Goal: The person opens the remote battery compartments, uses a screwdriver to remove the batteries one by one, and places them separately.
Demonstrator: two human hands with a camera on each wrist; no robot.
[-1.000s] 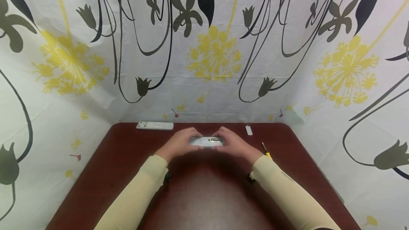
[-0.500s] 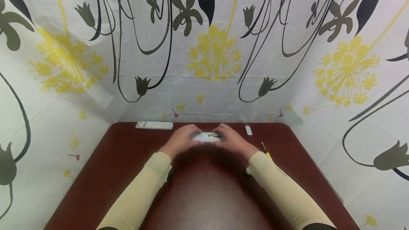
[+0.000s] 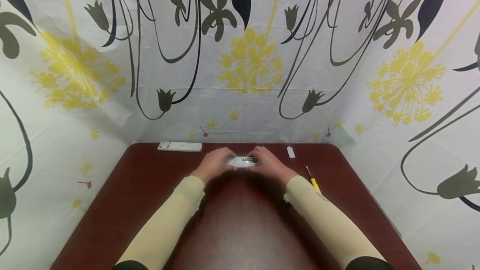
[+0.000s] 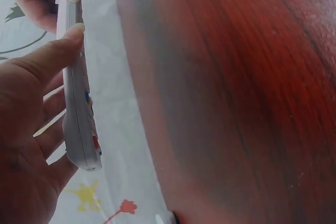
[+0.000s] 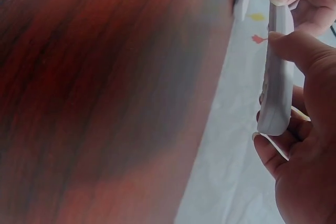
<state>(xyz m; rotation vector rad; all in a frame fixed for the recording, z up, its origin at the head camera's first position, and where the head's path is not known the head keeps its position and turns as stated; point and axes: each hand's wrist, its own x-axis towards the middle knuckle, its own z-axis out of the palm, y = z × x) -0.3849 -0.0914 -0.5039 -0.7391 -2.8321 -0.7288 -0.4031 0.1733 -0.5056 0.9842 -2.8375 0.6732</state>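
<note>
A pale grey remote control (image 3: 239, 162) is held level between both hands above the table, its back turned toward the head camera. My left hand (image 3: 215, 164) grips one end and my right hand (image 3: 271, 166) the other. Near the right hand, the battery compartment (image 3: 250, 160) lies uncovered; its contents are too small to make out. From the left wrist, the remote's side (image 4: 77, 114) shows, with coloured buttons on the face turned away from the head view. In the right wrist view, the thumb presses along the remote's edge (image 5: 278, 85) while other fingers support it from behind.
A second white remote control (image 3: 180, 146) lies at the table's far left edge. A small white battery cover (image 3: 291, 152) sits at the back right. Beside the right forearm is a yellow-handled screwdriver (image 3: 314, 182). Patterned cloth (image 3: 240, 111) hangs behind the dark red table (image 3: 142, 186).
Both hands have shifted slightly away from the body with the remote control. The right forearm has moved a little left, showing more of the screwdriver's handle. The grip looks the same.
</note>
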